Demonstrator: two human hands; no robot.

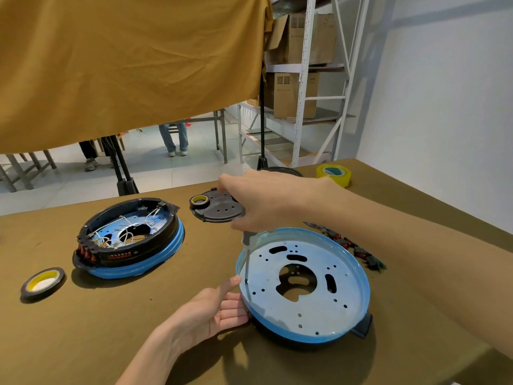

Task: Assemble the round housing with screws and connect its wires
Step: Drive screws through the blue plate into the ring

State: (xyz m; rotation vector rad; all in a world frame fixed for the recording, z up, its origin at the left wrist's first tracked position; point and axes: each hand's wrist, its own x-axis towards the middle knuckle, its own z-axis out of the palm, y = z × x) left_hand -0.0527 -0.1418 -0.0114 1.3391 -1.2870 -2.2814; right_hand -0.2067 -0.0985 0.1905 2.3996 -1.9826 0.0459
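While left hand (pixel 213 309) braces housing (pixel 305 284), right hand (pixel 258 201) grips screwdriver (pixel 246 259).

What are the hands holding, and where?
Right hand grips the screwdriver by its handle, tip down on the blue housing. Left hand steadies the housing's left rim.

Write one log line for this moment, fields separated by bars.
right hand: grips screwdriver | tip: round blue housing, left edge | left hand: steadies rim

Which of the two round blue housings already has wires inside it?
The far-left housing: white wires loop inside its black ring. The near one, steadied by the left hand, shows only a bare perforated plate.
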